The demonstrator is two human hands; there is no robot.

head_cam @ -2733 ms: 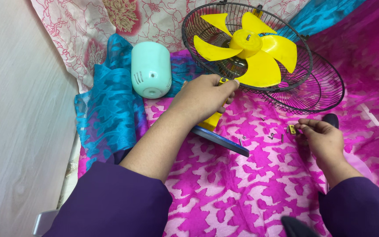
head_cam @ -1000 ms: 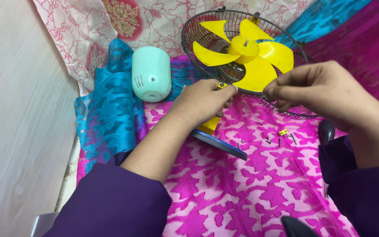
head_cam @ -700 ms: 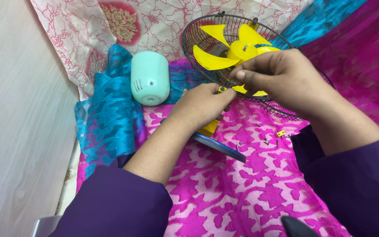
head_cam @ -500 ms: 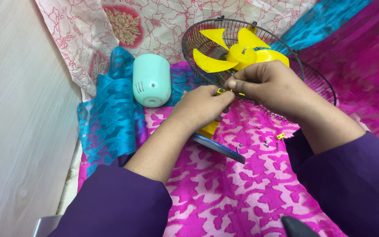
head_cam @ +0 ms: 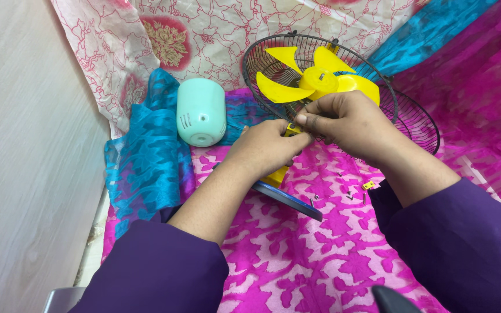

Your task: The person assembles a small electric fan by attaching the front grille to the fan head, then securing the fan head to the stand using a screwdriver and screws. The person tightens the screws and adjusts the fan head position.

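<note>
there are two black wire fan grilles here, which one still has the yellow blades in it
The rear fan grille, standing upright against the floral cloth, holds the yellow blades. The other grille lies to its right on the pink cloth, mostly behind the right hand, with no blades.

The right hand covers the lower rim of the round black wire fan guard and part of one yellow plastic fan blade. Whatever its pinched fingertips hold is too small to make out. The left hand hides most of the yellow fan neck it wraps around, so the joint between neck and guard cannot be seen. Part of the dark blue fan base lies hidden under the left forearm. The scattered small metal screws on the pink patterned cloth are too tiny to count. A dark rounded object is cut off by the bottom edge, as is a grey object at the lower left.
</note>
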